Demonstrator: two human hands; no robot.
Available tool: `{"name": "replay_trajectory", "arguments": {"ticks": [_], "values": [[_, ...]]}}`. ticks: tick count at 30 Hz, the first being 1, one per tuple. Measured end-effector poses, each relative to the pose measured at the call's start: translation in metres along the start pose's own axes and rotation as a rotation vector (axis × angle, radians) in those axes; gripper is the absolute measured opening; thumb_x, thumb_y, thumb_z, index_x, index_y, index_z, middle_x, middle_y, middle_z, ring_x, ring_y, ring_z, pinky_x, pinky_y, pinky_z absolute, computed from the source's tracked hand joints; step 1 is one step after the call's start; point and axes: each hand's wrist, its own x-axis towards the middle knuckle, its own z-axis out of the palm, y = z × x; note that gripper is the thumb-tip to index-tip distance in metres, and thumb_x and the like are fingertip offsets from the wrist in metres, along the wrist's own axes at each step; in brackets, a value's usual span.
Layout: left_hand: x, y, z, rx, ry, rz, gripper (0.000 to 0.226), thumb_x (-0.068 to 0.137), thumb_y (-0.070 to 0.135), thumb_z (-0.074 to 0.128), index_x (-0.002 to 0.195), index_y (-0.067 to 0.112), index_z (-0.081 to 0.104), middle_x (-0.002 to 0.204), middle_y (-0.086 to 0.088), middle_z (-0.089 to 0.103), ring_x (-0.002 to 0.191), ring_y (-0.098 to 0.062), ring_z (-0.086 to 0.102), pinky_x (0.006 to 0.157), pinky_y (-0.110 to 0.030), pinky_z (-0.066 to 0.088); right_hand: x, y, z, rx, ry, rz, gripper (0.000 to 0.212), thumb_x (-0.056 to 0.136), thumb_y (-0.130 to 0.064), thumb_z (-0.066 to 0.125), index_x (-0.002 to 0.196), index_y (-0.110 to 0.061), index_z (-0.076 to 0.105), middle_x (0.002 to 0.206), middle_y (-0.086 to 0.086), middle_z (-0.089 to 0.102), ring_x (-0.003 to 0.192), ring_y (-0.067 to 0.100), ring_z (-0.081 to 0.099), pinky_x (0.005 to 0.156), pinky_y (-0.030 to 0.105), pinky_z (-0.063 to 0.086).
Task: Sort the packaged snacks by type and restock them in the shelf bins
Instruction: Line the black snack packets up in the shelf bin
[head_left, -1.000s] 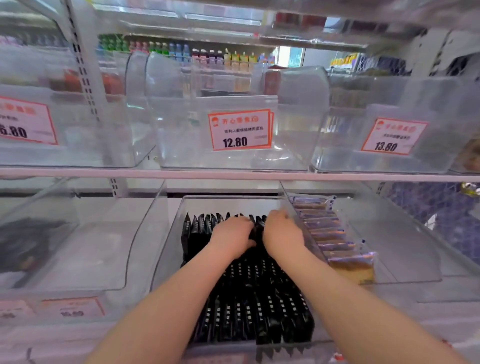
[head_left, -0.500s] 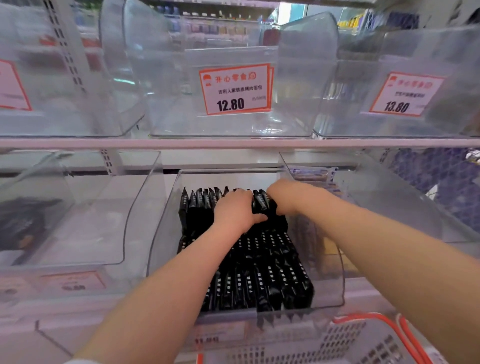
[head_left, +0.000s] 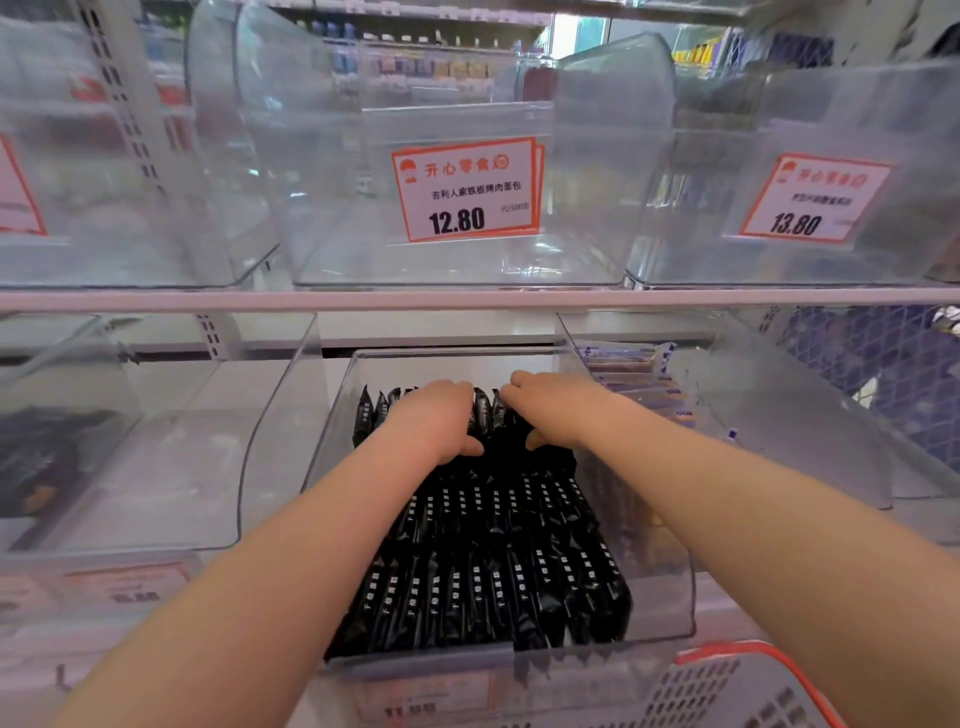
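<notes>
In the clear plastic middle bin (head_left: 332, 447) on the lower shelf, upright black foil snack packets (head_left: 483, 566) stand in tight rows. Both hands reach to the back row: the left hand (head_left: 434, 418) and the right hand (head_left: 550, 408) lie side by side over the packet tops, fingers curled down behind them, thumbs against the front. An orange-bordered white price card (head_left: 467, 189) marked 12.80 hangs on the transparent bin above.

Both forearms bare to the frame's edge; left hand (head_left: 434, 418) and right hand (head_left: 553, 408) ungloved, without rings.
</notes>
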Motion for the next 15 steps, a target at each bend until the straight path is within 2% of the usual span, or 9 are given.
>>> {"name": "replay_trajectory", "arguments": {"ticks": [3, 6, 9, 12, 15], "values": [[-0.003, -0.009, -0.002, 0.03, -0.017, -0.002, 0.06, 0.084, 0.047, 0.061, 0.129, 0.012, 0.042, 0.126, -0.007, 0.049, 0.113, -0.026, 0.051, 0.088, -0.038, 0.044, 0.004, 0.003, -0.002, -0.011, 0.06, 0.017, 0.04, 0.083, -0.027, 0.067, 0.113, -0.01, 0.045, 0.114, 0.008, 0.047, 0.099, 0.028, 0.055, 0.067, 0.036, 0.041], [-0.003, 0.0, 0.005, 0.077, 0.015, -0.007, 0.073, 0.079, 0.059, 0.059, 0.132, 0.013, 0.039, 0.129, -0.007, 0.044, 0.118, -0.027, 0.046, 0.088, -0.039, 0.043, 0.006, 0.002, -0.002, 0.061, -0.055, 0.005, 0.054, 0.079, -0.03, 0.072, 0.121, -0.01, 0.045, 0.12, 0.007, 0.049, 0.107, 0.027, 0.053, 0.084, 0.037, 0.046], [0.001, 0.012, 0.017, 0.082, 0.108, -0.061, 0.076, 0.078, 0.062, 0.058, 0.131, 0.012, 0.038, 0.129, -0.008, 0.041, 0.12, -0.027, 0.042, 0.086, -0.038, 0.044, 0.0, 0.007, -0.01, 0.122, -0.133, 0.016, 0.07, 0.074, -0.034, 0.076, 0.131, -0.01, 0.042, 0.127, 0.008, 0.048, 0.115, 0.026, 0.05, 0.096, 0.039, 0.043], [0.004, 0.015, 0.027, 0.102, 0.233, -0.101, 0.071, 0.08, 0.062, 0.054, 0.129, 0.012, 0.04, 0.129, -0.008, 0.042, 0.118, -0.027, 0.042, 0.086, -0.037, 0.042, -0.008, 0.014, -0.013, 0.065, -0.135, 0.066, 0.071, 0.074, -0.036, 0.076, 0.13, -0.009, 0.042, 0.125, 0.009, 0.048, 0.113, 0.027, 0.051, 0.093, 0.039, 0.045], [0.008, 0.016, 0.033, 0.105, 0.294, -0.133, 0.069, 0.082, 0.063, 0.051, 0.128, 0.013, 0.04, 0.128, -0.008, 0.042, 0.118, -0.027, 0.041, 0.089, -0.037, 0.038, -0.011, 0.008, -0.007, -0.038, -0.164, 0.074, 0.06, 0.077, -0.027, 0.074, 0.126, -0.008, 0.044, 0.122, 0.009, 0.049, 0.11, 0.028, 0.054, 0.085, 0.038, 0.048]]}}
